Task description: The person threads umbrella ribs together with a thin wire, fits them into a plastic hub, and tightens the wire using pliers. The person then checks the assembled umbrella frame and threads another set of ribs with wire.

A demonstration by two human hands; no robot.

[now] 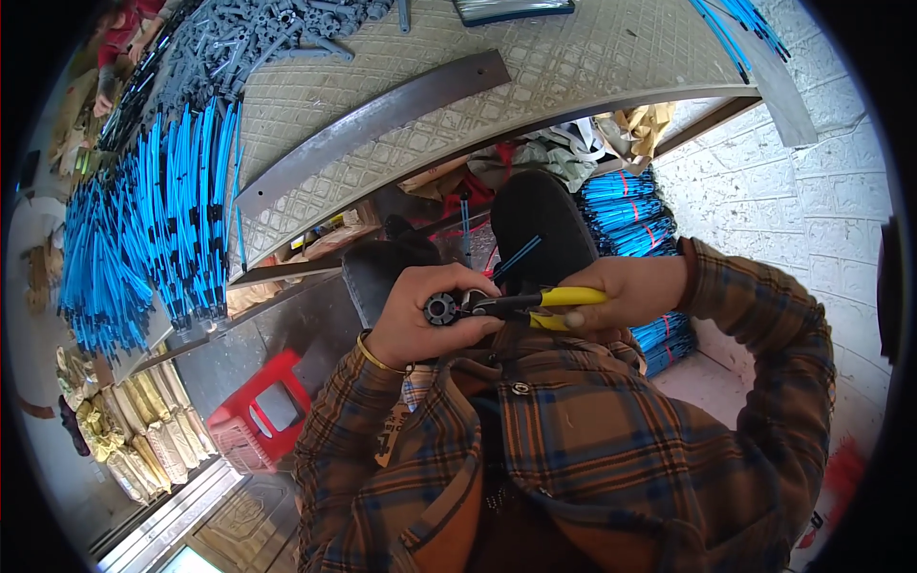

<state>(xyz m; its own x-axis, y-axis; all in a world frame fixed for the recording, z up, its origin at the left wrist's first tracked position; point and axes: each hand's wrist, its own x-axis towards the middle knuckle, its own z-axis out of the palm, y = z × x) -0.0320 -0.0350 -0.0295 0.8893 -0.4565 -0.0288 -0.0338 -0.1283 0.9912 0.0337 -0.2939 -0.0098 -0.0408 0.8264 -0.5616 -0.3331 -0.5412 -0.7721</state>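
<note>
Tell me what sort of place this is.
Probably a small assembly workshop: blue rods are massed at the left of the worktop, grey plastic-looking parts are heaped nearby, and the right hand grips yellow-handled pliers.

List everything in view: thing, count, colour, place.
pliers: one, yellow handles, in right hand
round slotted part: one, dark, in left hand
thin strands: two visible, blue, just beyond pliers
rod pile: too many to count, blue and black, table's left
grey parts: many, grey, table's far left
flat bar: one, brown-grey, on table
table: one, pale patterned top, ahead
bundle stack: several bundles, blue, right of knees
red plastic item: one, red, lower left
wall: white, right
co-worker: one, red sleeve, upper left
left hand: one, bare, centre
right hand: one, bare, right of centre
</note>
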